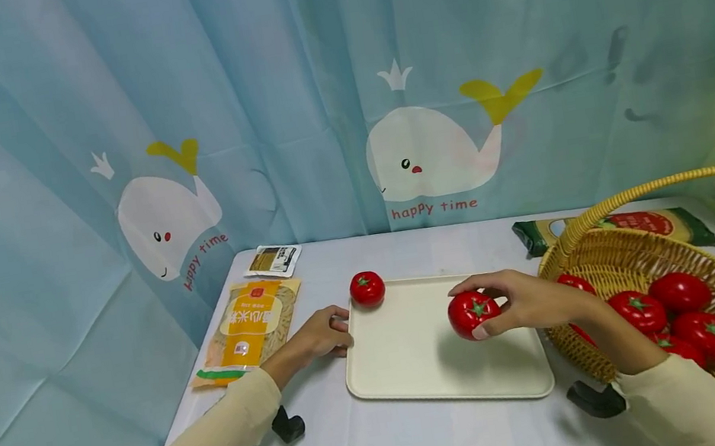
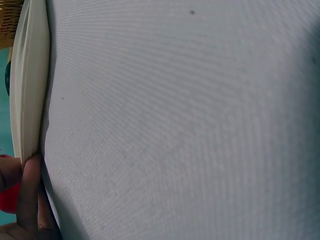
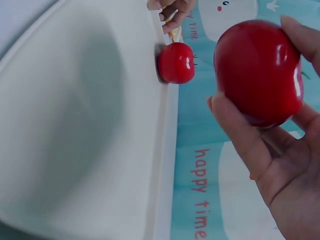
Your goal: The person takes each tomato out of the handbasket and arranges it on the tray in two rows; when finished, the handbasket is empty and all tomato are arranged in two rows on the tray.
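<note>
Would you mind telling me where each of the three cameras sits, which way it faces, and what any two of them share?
Head: worn high, facing forward and down at the table; shows both sleeves, the left hand at the tray, the right hand gripping a tomato.
Left wrist: low along the tablecloth, facing the tray's edge; only fingers show.
Right wrist: beside the palm, facing across the tray; right hand holding the tomato.
Shared: head and right wrist both show the second tomato.
</note>
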`<action>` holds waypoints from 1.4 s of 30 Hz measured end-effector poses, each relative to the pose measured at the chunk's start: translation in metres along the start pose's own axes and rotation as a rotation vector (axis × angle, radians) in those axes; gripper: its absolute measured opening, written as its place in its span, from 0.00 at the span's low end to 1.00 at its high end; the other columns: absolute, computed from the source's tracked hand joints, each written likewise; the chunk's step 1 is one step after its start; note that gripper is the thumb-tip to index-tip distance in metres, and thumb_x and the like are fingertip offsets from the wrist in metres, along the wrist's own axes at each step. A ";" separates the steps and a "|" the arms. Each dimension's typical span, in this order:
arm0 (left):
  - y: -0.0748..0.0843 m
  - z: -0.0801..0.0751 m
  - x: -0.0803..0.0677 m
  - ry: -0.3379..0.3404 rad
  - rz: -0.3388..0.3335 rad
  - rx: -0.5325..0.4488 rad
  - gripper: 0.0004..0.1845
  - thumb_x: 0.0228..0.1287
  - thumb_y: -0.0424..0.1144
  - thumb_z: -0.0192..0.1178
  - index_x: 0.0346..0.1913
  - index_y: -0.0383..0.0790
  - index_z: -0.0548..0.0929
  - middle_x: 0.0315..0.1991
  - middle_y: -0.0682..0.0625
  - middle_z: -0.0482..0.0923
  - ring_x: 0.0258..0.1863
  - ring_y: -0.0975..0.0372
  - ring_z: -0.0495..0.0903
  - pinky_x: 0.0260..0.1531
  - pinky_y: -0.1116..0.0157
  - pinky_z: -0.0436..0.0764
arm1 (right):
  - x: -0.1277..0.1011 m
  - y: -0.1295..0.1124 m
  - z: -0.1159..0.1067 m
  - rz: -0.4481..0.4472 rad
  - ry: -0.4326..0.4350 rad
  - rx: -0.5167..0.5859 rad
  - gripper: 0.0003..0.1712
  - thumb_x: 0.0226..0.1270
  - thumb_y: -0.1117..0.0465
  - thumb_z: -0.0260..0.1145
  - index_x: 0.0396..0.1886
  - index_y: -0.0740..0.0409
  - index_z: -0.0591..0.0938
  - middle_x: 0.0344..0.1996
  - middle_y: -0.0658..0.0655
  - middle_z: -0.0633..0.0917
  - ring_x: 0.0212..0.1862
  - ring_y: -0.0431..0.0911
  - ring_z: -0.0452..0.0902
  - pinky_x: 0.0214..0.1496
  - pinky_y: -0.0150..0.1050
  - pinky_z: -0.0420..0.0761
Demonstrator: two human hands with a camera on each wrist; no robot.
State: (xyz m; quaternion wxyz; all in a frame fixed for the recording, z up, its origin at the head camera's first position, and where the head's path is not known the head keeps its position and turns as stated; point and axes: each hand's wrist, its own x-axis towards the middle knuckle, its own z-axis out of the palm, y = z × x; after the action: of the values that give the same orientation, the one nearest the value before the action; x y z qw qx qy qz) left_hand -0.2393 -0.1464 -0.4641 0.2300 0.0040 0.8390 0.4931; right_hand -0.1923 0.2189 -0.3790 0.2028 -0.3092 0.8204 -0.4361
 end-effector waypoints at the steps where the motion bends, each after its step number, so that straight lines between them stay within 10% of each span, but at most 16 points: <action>1: 0.000 0.000 0.000 -0.001 0.004 0.003 0.29 0.55 0.25 0.67 0.61 0.33 0.73 0.40 0.44 0.75 0.31 0.59 0.79 0.33 0.66 0.88 | 0.002 0.001 0.000 0.004 0.008 -0.007 0.31 0.64 0.56 0.72 0.66 0.54 0.75 0.56 0.62 0.80 0.54 0.54 0.77 0.46 0.38 0.87; 42: 0.005 -0.001 -0.003 -0.001 0.006 -0.010 0.29 0.54 0.25 0.66 0.61 0.32 0.74 0.40 0.44 0.75 0.32 0.60 0.78 0.33 0.66 0.88 | 0.085 0.031 0.020 0.073 0.211 -0.032 0.36 0.58 0.58 0.74 0.64 0.64 0.75 0.56 0.65 0.80 0.53 0.56 0.78 0.49 0.41 0.86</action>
State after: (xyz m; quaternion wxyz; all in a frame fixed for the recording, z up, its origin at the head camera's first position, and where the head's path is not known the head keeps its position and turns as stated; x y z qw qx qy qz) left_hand -0.2384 -0.1455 -0.4589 0.2289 0.0055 0.8363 0.4981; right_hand -0.2519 0.1620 -0.4213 0.1262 -0.2347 0.8547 -0.4454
